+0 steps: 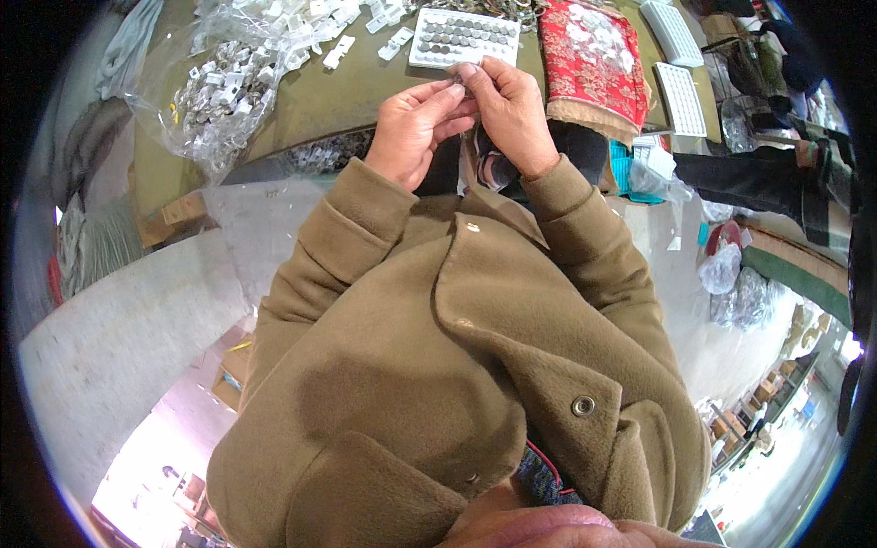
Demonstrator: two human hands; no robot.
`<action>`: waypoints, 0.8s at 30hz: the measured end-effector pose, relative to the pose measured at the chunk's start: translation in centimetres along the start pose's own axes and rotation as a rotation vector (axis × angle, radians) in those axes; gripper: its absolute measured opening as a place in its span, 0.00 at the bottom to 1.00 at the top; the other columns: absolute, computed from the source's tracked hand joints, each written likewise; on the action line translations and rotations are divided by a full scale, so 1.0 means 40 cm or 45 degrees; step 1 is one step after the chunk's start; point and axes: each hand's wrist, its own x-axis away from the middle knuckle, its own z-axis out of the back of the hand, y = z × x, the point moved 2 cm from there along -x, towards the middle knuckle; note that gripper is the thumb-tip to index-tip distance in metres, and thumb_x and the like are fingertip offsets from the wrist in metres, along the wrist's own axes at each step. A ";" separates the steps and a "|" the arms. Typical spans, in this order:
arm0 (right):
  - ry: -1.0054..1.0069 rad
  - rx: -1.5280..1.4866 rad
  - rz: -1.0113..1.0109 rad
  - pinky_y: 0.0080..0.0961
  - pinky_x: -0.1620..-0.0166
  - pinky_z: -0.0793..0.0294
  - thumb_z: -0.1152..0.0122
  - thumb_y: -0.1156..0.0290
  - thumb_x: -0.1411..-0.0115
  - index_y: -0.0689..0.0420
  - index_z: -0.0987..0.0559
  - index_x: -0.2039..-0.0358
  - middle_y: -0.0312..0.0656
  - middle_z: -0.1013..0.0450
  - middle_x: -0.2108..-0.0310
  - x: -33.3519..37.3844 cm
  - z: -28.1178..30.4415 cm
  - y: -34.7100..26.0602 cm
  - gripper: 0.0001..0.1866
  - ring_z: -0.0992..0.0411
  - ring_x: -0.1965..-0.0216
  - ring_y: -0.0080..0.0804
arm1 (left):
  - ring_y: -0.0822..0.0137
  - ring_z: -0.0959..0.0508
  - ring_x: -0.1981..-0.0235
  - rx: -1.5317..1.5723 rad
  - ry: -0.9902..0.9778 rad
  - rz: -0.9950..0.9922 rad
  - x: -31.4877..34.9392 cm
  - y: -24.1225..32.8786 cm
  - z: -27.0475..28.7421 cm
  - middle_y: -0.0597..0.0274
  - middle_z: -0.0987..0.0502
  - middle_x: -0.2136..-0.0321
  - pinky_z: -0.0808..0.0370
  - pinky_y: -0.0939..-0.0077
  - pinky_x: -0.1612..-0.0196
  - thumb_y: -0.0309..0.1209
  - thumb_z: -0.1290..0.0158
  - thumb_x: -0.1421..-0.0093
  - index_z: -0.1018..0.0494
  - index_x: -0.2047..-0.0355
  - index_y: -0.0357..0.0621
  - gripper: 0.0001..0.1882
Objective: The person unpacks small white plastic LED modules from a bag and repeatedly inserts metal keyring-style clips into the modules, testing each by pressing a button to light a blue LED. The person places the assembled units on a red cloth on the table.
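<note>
Over the table's near edge, my left hand [409, 130] and my right hand [513, 111] meet, thumbs and fingertips pinched together. Between them is something small and dark, mostly hidden by the fingers; its kind does not show. Just beyond my fingertips lies a white tray [419, 57] with rows of small round greyish pieces [466, 35]. A few loose white tags or cards [339, 52] are to the left of the tray.
On the left of the olive table [315, 102], a clear plastic bag [212, 151] holds many small metal and white pieces. Right of the tray lies a red patterned cloth [585, 87] with white bits on it. Further right are white gridded trays [682, 99]. Another person's dark-clad legs [744, 183] show at right.
</note>
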 end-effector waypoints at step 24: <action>-0.279 -0.080 0.155 0.25 0.53 0.26 0.42 0.80 0.44 0.58 0.27 0.44 0.42 0.24 0.55 0.038 0.132 0.025 0.25 0.24 0.58 0.31 | 0.89 0.36 0.82 0.504 -0.129 0.521 -0.052 -0.059 -0.062 0.69 0.26 0.67 0.41 0.94 0.85 0.38 0.50 0.34 0.31 0.56 0.48 0.10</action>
